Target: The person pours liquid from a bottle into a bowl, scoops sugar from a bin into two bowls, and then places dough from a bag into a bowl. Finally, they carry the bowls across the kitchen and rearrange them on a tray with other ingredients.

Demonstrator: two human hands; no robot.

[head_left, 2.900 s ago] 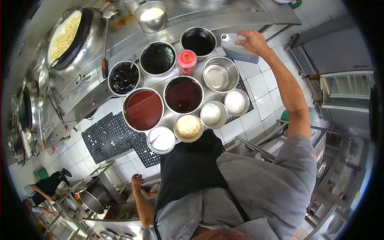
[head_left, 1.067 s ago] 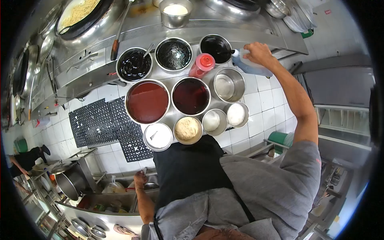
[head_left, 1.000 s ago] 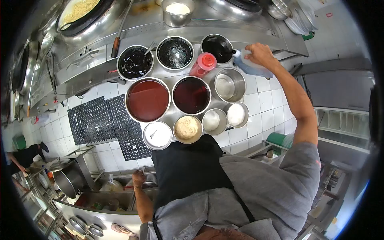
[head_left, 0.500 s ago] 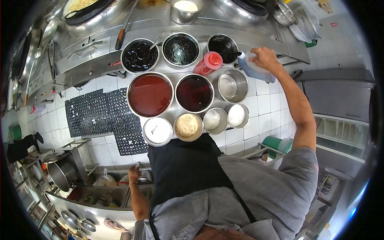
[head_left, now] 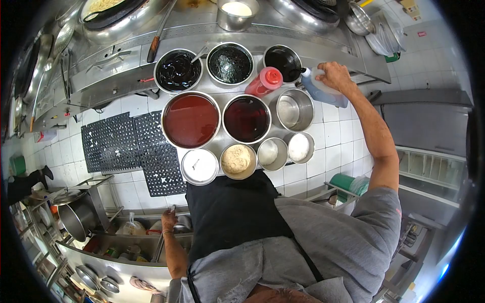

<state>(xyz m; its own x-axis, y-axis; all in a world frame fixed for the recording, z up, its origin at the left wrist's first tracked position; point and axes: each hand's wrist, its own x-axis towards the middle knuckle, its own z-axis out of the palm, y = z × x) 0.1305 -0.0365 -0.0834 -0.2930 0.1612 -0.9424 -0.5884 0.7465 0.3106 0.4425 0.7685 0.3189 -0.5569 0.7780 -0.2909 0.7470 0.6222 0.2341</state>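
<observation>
My right hand (head_left: 333, 76) grips the handle of a translucent jug (head_left: 323, 91), which tilts with its dark mouth at the rim of a pot of dark liquid (head_left: 284, 59). Beside that pot leans a red squeeze bottle (head_left: 264, 82). An empty steel pot (head_left: 293, 108) sits below the jug. Red-brown liquid fills a large pot (head_left: 191, 120), next to one of dark red liquid (head_left: 246, 118). Nearer me are bowls of white powder (head_left: 207, 164) and beige powder (head_left: 236, 159). Down at the left, my left hand (head_left: 170, 219) is closed around something small that I cannot make out.
A steel stove counter (head_left: 217, 35) with woks runs along the far side. Black perforated mats (head_left: 112, 144) lie on the tiled floor at left. A shelf unit with a large pot (head_left: 78, 220) stands lower left. Another person's dark-clothed leg (head_left: 30, 184) shows at the left edge.
</observation>
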